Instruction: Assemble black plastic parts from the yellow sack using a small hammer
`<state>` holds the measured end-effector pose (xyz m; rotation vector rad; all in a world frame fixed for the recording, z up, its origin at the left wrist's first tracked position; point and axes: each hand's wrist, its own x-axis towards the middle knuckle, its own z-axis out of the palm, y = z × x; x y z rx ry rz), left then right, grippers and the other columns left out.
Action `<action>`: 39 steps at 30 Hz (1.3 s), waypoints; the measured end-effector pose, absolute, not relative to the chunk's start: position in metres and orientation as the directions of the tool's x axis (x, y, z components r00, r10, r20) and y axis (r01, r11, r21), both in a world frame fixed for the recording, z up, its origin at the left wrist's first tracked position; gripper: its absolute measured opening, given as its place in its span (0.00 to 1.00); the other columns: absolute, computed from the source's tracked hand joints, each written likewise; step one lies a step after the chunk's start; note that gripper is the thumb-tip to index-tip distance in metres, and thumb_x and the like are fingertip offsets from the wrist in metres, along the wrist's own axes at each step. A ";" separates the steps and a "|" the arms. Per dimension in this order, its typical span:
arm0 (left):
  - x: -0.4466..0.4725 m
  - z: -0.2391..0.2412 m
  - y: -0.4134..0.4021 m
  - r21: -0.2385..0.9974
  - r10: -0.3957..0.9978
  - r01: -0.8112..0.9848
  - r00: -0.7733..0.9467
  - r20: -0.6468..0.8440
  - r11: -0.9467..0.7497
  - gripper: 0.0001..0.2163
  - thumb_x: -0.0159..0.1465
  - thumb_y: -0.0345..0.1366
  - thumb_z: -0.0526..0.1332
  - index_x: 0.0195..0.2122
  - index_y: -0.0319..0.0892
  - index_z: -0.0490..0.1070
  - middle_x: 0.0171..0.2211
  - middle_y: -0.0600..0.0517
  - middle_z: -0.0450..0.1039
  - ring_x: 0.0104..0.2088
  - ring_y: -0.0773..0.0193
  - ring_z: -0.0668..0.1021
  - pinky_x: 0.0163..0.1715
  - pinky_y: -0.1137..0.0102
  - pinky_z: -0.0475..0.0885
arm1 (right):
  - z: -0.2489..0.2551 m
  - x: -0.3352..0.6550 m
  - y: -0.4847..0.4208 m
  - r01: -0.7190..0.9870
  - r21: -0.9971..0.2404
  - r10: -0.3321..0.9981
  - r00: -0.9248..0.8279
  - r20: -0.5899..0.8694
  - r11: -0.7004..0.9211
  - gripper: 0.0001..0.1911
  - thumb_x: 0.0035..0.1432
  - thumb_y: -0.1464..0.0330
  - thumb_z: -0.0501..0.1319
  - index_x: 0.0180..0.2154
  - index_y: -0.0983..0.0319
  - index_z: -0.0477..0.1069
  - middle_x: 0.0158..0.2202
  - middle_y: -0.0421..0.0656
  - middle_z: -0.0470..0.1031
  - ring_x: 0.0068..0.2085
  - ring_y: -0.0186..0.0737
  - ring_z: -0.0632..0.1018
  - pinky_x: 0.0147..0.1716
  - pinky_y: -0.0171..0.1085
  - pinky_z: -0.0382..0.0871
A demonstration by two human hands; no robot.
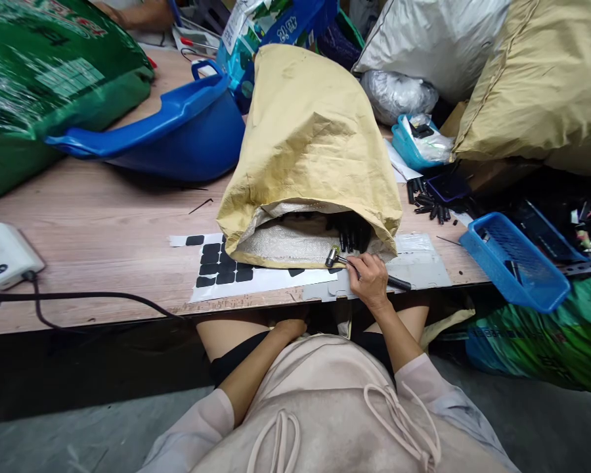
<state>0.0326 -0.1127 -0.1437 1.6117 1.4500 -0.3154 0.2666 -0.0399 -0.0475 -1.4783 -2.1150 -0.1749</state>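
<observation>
My right hand is closed around a small hammer with a metal head and a black handle. The hammer's head lies at the lip of a yellow woven sack, whose mouth faces me. Inside the sack, dark slender pieces show in the opening, just beyond the hammer. Down at my lap, below the table edge, rests my left hand; its fingers are mostly hidden. A white sheet with black rounded stickers lies partly under the sack.
A blue scoop-shaped basin stands left of the sack, near a green bag. To the right are a blue basket, loose black pieces and full sacks. A white device trails a cable. Another person's arm shows at top left.
</observation>
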 end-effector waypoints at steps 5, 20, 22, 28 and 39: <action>0.020 -0.077 -0.112 0.569 0.575 0.822 0.477 -0.665 -0.023 0.23 0.67 0.46 0.60 0.60 0.46 0.78 0.60 0.41 0.78 0.61 0.43 0.78 0.60 0.56 0.71 | -0.045 0.265 -0.040 0.903 -0.207 0.847 -0.244 0.473 0.376 0.11 0.69 0.65 0.59 0.45 0.57 0.80 0.37 0.45 0.78 0.40 0.44 0.72 0.42 0.41 0.61; 0.012 -0.003 0.063 0.495 0.993 0.862 -0.116 -0.012 0.107 0.15 0.68 0.38 0.58 0.51 0.38 0.77 0.47 0.37 0.79 0.49 0.43 0.79 0.49 0.57 0.73 | -0.047 0.265 -0.039 0.903 -0.215 0.844 -0.233 0.483 0.373 0.10 0.68 0.66 0.60 0.45 0.57 0.80 0.37 0.44 0.78 0.40 0.44 0.72 0.42 0.41 0.62; 0.022 -0.001 0.074 0.449 0.988 0.880 -0.141 -0.059 0.153 0.16 0.69 0.42 0.58 0.49 0.38 0.78 0.47 0.34 0.79 0.50 0.38 0.79 0.49 0.54 0.73 | -0.046 0.265 -0.039 0.902 -0.216 0.845 -0.236 0.481 0.374 0.10 0.69 0.66 0.60 0.45 0.57 0.80 0.37 0.44 0.78 0.40 0.43 0.72 0.42 0.41 0.62; 0.037 0.002 0.081 0.425 0.977 0.880 -0.197 -0.078 0.211 0.19 0.69 0.47 0.57 0.51 0.39 0.79 0.46 0.34 0.79 0.50 0.36 0.79 0.47 0.53 0.72 | -0.047 0.264 -0.039 0.909 -0.209 0.858 -0.235 0.457 0.361 0.10 0.68 0.66 0.60 0.46 0.57 0.80 0.37 0.44 0.77 0.40 0.44 0.72 0.42 0.41 0.62; -0.021 -0.029 0.016 0.576 0.955 0.766 0.275 0.109 -0.286 0.08 0.66 0.42 0.65 0.40 0.45 0.79 0.37 0.48 0.75 0.44 0.53 0.75 0.46 0.62 0.71 | -0.049 0.268 -0.038 0.905 -0.205 0.853 -0.248 0.458 0.373 0.10 0.70 0.65 0.59 0.45 0.57 0.80 0.38 0.44 0.78 0.41 0.44 0.72 0.43 0.41 0.62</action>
